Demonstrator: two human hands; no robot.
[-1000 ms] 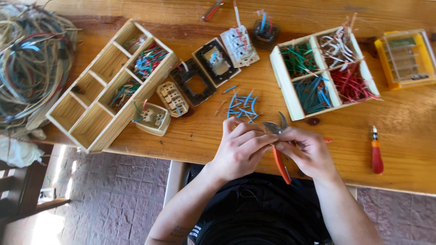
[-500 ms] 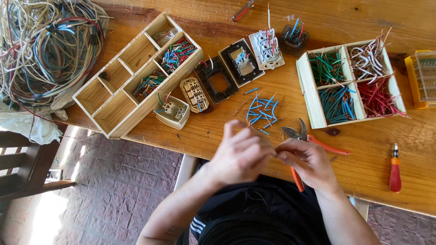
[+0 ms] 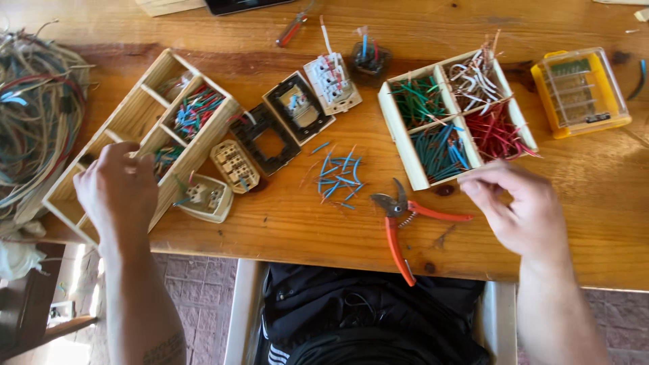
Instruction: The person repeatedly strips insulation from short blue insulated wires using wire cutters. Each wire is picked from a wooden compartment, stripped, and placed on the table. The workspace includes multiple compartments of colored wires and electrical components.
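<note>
Pruning shears [image 3: 405, 220] with orange handles lie flat on the bench [image 3: 304, 223] near edge, centre, touched by neither hand. Jaws point far-left, handles splay near and right; long axis runs roughly near-far with a slight lean. Right hand [image 3: 520, 209] hovers just right of the upper handle tip, fingers [image 3: 476, 182] loosely curled and pinched narrow; can't tell if they hold a wire scrap. Shears lie left of that hand, so the right hand is the nearer one by far. Left hand [image 3: 118, 192] well apart at the left, knuckles up over the near end of the long wooden divider tray [image 3: 145, 122], fingers bent down into or onto a compartment; grip hidden, can't tell what it holds.

Further out: loose blue wire offcuts [image 3: 338, 177] scattered just beyond the shears' jaws. Beige socket insert [image 3: 206, 197] and another socket module [image 3: 234, 165] beside the long tray's right side. Black switch frame [image 3: 267, 142], then a black-framed switch plate [image 3: 297, 108] and a white terminal module [image 3: 332, 82] in a diagonal row going far-right.

Right of centre: four-part wooden box [image 3: 405, 152] with sorted green, white, blue and red wire pieces, just beyond the right hand. Yellow plastic case [image 3: 581, 91] far right. Tangled cable pile [image 3: 34, 108] far left. Red-handled screwdriver [image 3: 292, 28] at the far edge.
</note>
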